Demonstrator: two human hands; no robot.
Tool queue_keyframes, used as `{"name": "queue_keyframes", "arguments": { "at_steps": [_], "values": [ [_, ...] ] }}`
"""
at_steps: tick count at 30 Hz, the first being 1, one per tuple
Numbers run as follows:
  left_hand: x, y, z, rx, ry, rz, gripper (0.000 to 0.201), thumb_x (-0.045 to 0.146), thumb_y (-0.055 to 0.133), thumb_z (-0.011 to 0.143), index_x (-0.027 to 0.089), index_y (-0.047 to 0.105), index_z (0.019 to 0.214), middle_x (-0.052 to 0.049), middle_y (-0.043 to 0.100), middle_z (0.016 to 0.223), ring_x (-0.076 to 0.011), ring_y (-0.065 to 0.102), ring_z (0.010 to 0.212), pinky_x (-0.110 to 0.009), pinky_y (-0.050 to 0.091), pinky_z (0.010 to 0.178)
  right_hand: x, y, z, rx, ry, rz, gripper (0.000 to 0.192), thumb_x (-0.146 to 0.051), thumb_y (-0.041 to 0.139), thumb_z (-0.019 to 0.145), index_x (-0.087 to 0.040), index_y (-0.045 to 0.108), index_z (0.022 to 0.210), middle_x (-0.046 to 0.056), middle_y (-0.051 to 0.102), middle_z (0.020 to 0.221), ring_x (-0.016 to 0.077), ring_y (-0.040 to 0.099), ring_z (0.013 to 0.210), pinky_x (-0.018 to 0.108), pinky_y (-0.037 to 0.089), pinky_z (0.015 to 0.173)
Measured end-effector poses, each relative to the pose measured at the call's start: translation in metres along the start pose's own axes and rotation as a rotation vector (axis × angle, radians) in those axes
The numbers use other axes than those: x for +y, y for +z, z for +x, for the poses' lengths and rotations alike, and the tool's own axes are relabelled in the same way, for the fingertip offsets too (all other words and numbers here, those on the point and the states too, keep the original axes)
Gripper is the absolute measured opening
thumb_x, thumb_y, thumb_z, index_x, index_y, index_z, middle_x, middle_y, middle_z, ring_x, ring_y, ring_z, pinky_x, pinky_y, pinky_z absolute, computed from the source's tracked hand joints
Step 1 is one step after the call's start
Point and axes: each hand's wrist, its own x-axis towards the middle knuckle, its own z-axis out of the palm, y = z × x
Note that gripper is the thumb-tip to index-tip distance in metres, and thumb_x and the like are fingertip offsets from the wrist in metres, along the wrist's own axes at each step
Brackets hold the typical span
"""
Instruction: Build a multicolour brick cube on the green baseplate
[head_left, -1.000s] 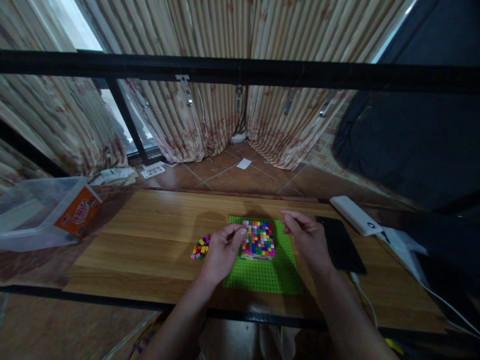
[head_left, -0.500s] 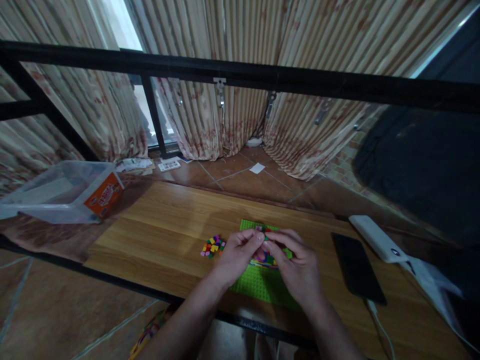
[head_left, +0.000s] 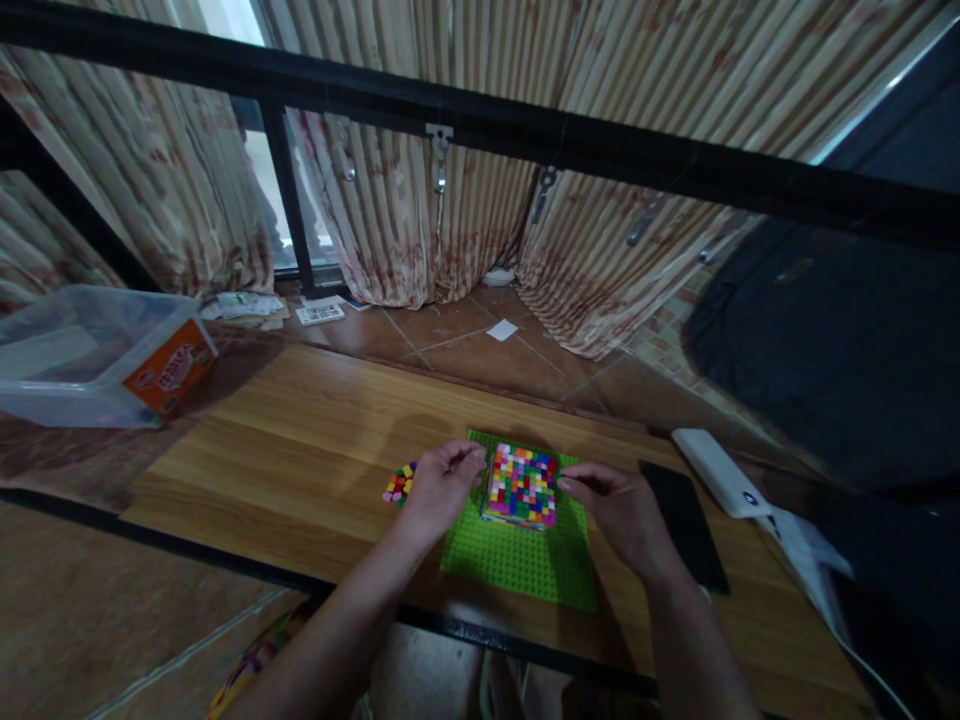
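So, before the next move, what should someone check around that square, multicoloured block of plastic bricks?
1. Multicoloured brick block sits on the flat green studded baseplate: ok.
2. Left hand off the block's top: ok, it is beside it.
3. Right hand holding a brick: cannot tell, too small at the fingers.
4. Small loose multicoloured bricks fully in sight: not ok, the left hand partly hides them.
5. Black rectangular device off the baseplate: ok.
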Motion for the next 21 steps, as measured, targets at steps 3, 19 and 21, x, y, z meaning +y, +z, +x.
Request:
{"name": "queue_keyframes", "arguments": {
  "at_steps": [3,19,21],
  "values": [
    [-0.007,0.001,0.0,-0.077,0.017,0.054,0.019,0.031,0.059,0.079,0.014,0.068,0.08,-0.001,0.064,0.072,-0.0121,0.057,0.066,-0.023,0.045,0.064,0.002,0.005,0.003,-0.045,0.011,-0.002,0.023,-0.041,0.073,0.07,-0.02,0.075,0.078,0.004,0.072,0.077,0.0197,0.064,0.071,0.031,0.048,0.066],
    [-0.009,0.001,-0.001,-0.133,0.034,0.108,0.017,0.025,0.058,0.08,0.015,0.07,0.085,-0.001,0.064,0.072,-0.0126,0.056,0.066,-0.023,0.043,0.062,0.003,0.013,0.009,0.016,0.118,0.228,0.034,-0.038,0.085,0.055,-0.019,0.069,0.079,0.001,0.069,0.074,0.0168,0.062,0.069,0.03,0.047,0.066],
    [-0.01,0.0,-0.001,-0.135,0.037,0.107,0.016,0.025,0.058,0.079,0.015,0.07,0.083,-0.001,0.064,0.071,-0.0126,0.056,0.065,-0.023,0.043,0.062,0.002,0.013,0.01,0.011,0.172,0.294,0.043,-0.037,0.087,0.053,-0.019,0.069,0.087,0.002,0.069,0.074,0.0171,0.062,0.068,0.03,0.048,0.064]
  ]
}}
